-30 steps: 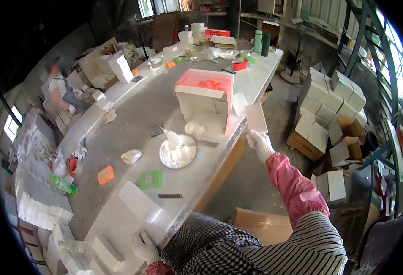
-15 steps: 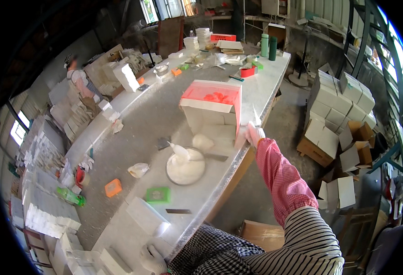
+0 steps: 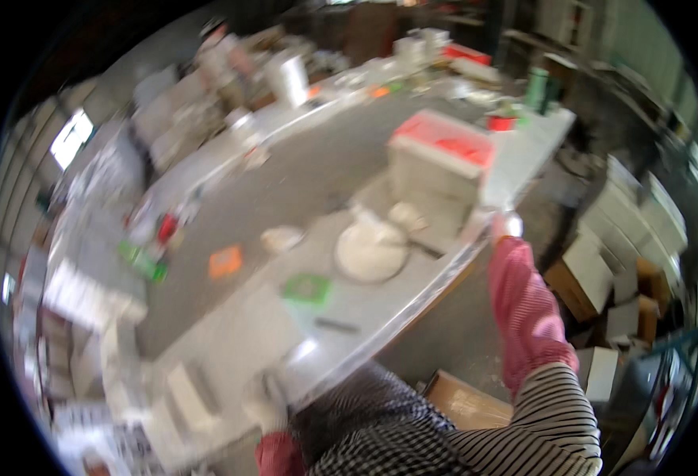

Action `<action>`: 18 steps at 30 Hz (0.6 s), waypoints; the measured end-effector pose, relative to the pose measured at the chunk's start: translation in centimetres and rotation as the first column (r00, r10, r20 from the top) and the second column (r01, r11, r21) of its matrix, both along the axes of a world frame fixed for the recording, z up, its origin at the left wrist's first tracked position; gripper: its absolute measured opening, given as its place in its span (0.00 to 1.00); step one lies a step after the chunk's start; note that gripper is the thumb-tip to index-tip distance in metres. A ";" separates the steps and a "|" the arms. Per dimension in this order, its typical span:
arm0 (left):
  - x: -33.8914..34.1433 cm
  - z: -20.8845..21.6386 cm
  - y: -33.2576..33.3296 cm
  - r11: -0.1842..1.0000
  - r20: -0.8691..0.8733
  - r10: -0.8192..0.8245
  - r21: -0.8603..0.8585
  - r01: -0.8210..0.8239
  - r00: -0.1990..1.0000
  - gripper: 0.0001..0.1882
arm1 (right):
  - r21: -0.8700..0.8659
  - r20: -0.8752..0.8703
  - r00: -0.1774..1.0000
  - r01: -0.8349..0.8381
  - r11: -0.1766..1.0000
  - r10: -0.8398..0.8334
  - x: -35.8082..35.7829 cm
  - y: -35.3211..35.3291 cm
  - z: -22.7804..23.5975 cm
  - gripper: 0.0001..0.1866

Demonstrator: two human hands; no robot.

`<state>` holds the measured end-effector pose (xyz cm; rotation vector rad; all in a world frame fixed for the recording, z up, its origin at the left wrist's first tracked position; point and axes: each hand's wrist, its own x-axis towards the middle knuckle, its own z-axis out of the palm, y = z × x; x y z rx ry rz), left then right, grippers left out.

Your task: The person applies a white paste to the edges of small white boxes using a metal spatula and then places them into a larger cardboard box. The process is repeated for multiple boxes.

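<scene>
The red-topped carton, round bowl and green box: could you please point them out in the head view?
Red-topped carton (image 3: 446,143), head view: middle of its top.
Round bowl (image 3: 362,280), head view: its near rim.
Green box (image 3: 307,289), head view: middle of its top.

I have my right hand (image 3: 506,224) beside the red-topped box (image 3: 435,184), my left hand (image 3: 266,404) and a bowl (image 3: 358,278) on its near side.

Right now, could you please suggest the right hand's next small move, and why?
Perhaps the right hand should ease inward over the table, since it appears at the edge, near the red-topped box; blur hides its grip.
</scene>
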<state>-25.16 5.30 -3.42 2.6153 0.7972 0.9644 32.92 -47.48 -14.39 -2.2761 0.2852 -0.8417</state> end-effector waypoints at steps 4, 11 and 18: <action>-4.5 2.1 1.1 0.975 -0.174 0.218 0.086 -0.206 0.960 0.06 | 0.825 0.111 0.879 -0.342 0.450 0.463 -8.9 16.1 2.0 0.13; -2.7 2.0 1.2 0.992 -0.102 0.127 0.023 -0.125 0.987 0.08 | 0.978 0.095 0.841 -0.179 0.108 0.533 -27.8 22.9 13.2 0.10; -1.2 2.8 -0.7 0.848 0.233 0.035 -0.522 0.095 0.972 0.22 | 0.906 -0.067 0.316 -0.378 0.190 0.946 -39.9 33.5 19.1 0.14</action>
